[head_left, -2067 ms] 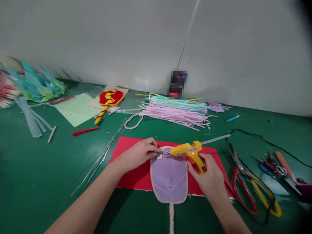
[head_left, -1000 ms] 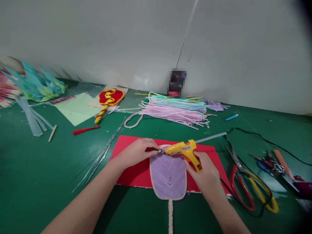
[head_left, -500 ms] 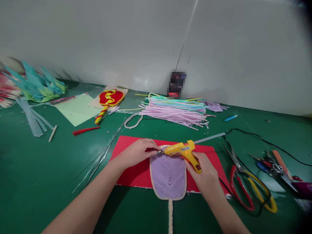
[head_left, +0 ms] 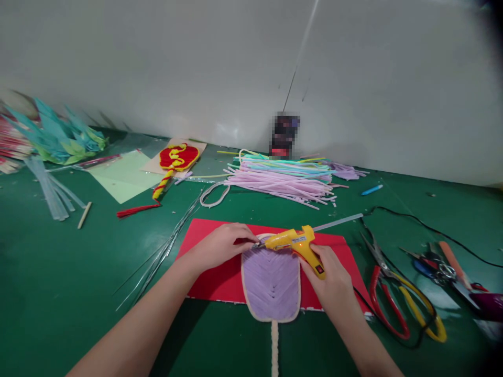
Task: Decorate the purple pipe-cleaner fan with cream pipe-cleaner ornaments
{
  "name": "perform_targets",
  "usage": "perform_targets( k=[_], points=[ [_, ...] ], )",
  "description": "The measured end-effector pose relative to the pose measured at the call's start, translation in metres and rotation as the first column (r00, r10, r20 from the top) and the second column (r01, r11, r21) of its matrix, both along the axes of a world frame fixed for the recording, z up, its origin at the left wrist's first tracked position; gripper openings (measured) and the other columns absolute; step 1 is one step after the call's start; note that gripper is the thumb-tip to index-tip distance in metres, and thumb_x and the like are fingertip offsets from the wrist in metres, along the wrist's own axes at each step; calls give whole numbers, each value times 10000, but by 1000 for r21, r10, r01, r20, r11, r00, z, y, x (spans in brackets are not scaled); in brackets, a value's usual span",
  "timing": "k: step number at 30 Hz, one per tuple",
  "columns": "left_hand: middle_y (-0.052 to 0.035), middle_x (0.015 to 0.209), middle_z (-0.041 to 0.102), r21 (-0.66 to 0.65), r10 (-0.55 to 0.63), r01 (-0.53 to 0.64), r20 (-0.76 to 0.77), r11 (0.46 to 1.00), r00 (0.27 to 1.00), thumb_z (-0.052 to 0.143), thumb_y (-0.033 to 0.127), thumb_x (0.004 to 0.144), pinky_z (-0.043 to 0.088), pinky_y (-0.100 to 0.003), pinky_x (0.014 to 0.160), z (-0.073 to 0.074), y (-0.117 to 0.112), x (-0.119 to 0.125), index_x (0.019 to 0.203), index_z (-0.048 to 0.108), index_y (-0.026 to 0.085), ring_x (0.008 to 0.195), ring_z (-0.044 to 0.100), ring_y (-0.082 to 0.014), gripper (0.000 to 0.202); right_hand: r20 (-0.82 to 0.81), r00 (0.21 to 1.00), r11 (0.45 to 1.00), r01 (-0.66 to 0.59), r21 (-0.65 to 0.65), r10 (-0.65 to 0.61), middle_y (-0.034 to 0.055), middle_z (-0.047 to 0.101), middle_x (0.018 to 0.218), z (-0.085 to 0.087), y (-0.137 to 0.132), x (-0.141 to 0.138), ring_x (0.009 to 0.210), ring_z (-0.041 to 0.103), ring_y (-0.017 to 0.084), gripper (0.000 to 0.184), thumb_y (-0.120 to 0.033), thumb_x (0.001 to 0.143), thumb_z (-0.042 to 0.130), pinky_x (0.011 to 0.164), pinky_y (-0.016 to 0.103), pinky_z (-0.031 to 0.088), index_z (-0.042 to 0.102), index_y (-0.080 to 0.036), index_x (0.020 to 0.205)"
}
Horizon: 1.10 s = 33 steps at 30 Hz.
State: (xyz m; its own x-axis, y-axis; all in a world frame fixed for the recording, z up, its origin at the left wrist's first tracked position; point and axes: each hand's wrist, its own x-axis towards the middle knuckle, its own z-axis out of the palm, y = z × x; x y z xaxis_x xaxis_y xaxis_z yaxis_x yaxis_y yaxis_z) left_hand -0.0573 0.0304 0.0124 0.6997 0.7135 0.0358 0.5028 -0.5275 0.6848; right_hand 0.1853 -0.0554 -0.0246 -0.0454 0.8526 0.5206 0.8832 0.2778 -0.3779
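Note:
A purple fan [head_left: 272, 285] made of pipe cleaners, with a cream border and a twisted cream handle [head_left: 275, 345], lies on a red board [head_left: 220, 277]. My left hand [head_left: 226, 245] is closed at its upper left edge, thumb and fingertips pinching the border. A yellow hot glue gun [head_left: 301, 243] is gripped in my right hand [head_left: 332, 272], fingers partly hidden behind its handle. Its nozzle points left and meets the fan's upper edge beside my left fingertips. From the gun's back sticks a clear glue stick [head_left: 340, 222].
Bundled pipe cleaners [head_left: 279, 180] lie behind the board. To the right are red-and-yellow pliers [head_left: 387, 280], other tools [head_left: 444, 269] and a black cord [head_left: 440, 235]. Thin wires [head_left: 168, 246], a red fan [head_left: 179, 157], glue sticks [head_left: 51, 193] and teal paper pieces [head_left: 58, 131] are to the left.

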Motion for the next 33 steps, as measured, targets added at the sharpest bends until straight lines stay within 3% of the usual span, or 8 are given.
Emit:
perform_targets(
  k=[33],
  points=[
    [-22,967,630,-1,0,0,11,1000,1000,454,275,857,423,-227,775,-3,1,-1,985,630,228,880,567,-124,223,26,1000,999,-10,40,9,76,572,915,-2,1,5,867,572,195,248,-245,822,514,758,344,502,474,-186,1060]
  ],
)
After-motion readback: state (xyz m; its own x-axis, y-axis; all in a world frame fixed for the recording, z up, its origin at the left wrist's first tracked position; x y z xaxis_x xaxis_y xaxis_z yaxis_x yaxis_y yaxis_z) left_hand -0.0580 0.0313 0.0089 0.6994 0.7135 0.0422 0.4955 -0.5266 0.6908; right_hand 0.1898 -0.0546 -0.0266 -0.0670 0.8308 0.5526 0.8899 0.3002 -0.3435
